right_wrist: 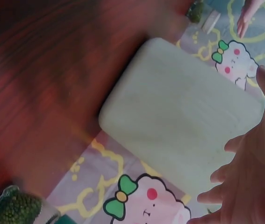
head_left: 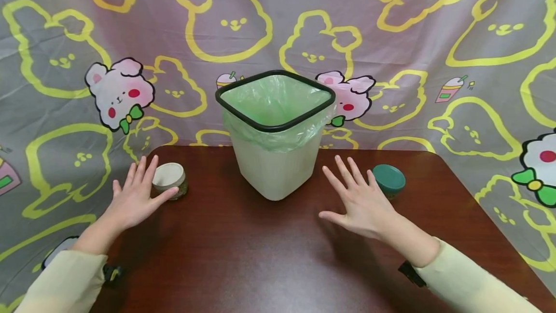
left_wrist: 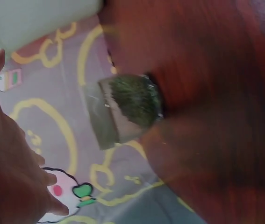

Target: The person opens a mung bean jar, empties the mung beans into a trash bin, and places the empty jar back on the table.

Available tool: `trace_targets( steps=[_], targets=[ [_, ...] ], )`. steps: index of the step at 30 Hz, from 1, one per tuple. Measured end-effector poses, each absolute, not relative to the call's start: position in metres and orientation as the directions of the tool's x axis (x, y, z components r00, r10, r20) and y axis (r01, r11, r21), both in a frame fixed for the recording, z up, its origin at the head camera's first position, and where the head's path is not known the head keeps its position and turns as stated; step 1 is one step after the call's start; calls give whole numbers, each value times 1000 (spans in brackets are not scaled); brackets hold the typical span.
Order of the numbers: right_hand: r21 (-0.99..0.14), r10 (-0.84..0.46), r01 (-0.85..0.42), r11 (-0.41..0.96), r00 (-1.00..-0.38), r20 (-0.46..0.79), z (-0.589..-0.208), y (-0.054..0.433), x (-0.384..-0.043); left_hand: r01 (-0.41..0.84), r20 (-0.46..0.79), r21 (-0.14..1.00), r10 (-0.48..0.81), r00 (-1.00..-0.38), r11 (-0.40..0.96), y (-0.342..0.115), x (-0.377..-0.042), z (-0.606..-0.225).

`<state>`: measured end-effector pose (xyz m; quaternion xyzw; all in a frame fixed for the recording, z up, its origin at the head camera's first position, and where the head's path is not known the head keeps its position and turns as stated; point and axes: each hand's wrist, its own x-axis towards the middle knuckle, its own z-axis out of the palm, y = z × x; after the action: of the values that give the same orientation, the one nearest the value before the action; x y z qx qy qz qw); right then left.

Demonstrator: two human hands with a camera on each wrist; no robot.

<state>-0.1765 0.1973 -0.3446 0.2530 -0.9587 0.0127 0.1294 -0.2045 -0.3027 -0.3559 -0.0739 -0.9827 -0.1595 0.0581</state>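
Note:
My left hand [head_left: 135,202] is spread with straight fingers over the table's left side, nearest a clear jar with a whitish lid [head_left: 168,176]. Dark green, leafy-looking bits fill part of that jar [left_wrist: 134,100] in the left wrist view. Spread in the same way, my right hand [head_left: 364,203] hovers at the right, just in front of a jar with a teal lid [head_left: 389,178]. Small round green beans or grains [right_wrist: 17,205] show through its wall in the right wrist view. Neither hand holds anything. Between them stands a whitish trash bin [head_left: 275,163].
A light green plastic bag [head_left: 278,95] lines the bin, tucked under its black rim ring [head_left: 278,128]. The dark reddish-brown table [head_left: 260,255] has rounded far corners. A cartoon-printed curtain [head_left: 404,52] hangs behind and along both sides.

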Motion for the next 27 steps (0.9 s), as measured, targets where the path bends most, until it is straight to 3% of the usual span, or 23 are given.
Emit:
trace_targets(
  steps=[14, 21, 27],
  targets=[
    [53, -505, -507, 860, -832, 229, -351, 189, -173, 27, 28, 545, 13, -1000, 838, -325, -232, -381],
    [72, -524, -523, 850, -821, 227, -355, 184, -172, -24, -6, 725, -29, -1000, 689, -327, -240, -398],
    [80, -535, -531, 843, -816, 220, -357, 180, -172, -76, -59, 801, -47, -997, 594, -325, -245, -404]
  ],
)
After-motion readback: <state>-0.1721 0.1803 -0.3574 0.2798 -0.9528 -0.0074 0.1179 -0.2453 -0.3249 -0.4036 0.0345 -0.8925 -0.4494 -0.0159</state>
